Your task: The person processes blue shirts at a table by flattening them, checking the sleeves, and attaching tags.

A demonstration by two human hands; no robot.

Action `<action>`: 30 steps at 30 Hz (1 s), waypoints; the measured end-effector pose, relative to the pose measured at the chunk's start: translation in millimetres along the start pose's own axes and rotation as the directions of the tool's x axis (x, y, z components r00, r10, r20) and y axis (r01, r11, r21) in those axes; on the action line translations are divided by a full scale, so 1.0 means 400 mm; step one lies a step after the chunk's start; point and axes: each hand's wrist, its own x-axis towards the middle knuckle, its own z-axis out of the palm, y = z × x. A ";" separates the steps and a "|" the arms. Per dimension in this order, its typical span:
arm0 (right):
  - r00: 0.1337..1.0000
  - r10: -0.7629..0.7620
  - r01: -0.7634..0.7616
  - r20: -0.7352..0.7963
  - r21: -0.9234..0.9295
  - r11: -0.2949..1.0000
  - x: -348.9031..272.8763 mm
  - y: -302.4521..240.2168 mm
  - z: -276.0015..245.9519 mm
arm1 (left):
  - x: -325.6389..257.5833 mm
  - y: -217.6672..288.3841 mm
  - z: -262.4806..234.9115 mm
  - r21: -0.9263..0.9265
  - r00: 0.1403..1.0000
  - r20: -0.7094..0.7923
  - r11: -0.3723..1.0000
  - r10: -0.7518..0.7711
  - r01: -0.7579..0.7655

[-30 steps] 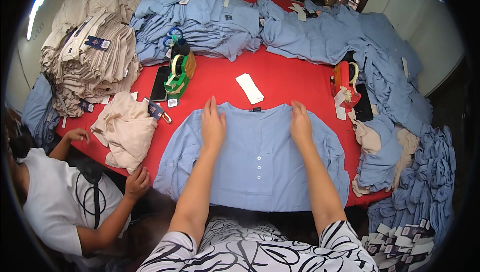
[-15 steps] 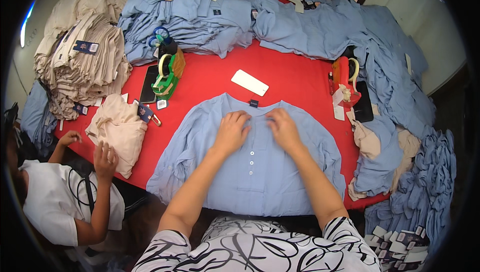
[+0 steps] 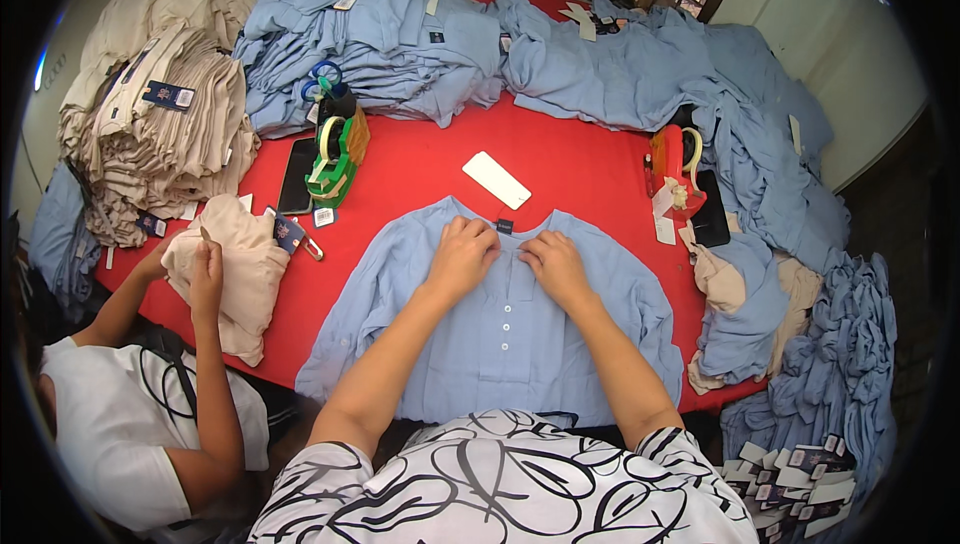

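A light blue shirt (image 3: pixel 470 364) lies spread on the red tabletop in front of me, its collar end away from me. Small white buttons run down its front placket, and a dark label (image 3: pixel 505 227) shows at the neck. At the left side of the neckline my left hand (image 3: pixel 463 256) has its fingers curled closed on the fabric. My right hand (image 3: pixel 552 266) pinches the cloth at the right side of the neck opening, beside the placket. A blank white tag (image 3: pixel 497 178) lies just beyond the collar.
Blue garments (image 3: pixel 360 44) and beige garments (image 3: pixel 170 114) are heaped around the table (image 3: pixel 420 159). Green (image 3: pixel 338 159) and red (image 3: pixel 677 174) tape dispensers stand beside dark phones. At left, a co-worker's hand (image 3: pixel 207 279) is over a beige garment (image 3: pixel 240 294). Tagged blue garments (image 3: pixel 840 344) hang at right.
My right hand has moved slightly inward and closer to the placket, fingers now more closed on the neckline. My left hand stays at the collar. The co-worker's hands have moved onto the beige garment.
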 end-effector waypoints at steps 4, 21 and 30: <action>0.997 -0.009 0.009 -0.071 0.005 1.000 0.006 -0.025 -0.002 | 0.017 0.011 0.004 -0.046 0.998 -0.055 0.998 0.044 -0.046; 0.989 0.112 -0.121 -0.101 -0.090 0.989 0.006 -0.005 0.070 | -0.015 -0.031 0.053 0.212 0.998 0.065 0.977 -0.020 0.006; 0.986 0.064 -0.062 -0.154 0.022 0.998 -0.007 -0.011 0.057 | -0.053 0.035 0.043 0.172 0.996 -0.049 0.981 -0.078 0.086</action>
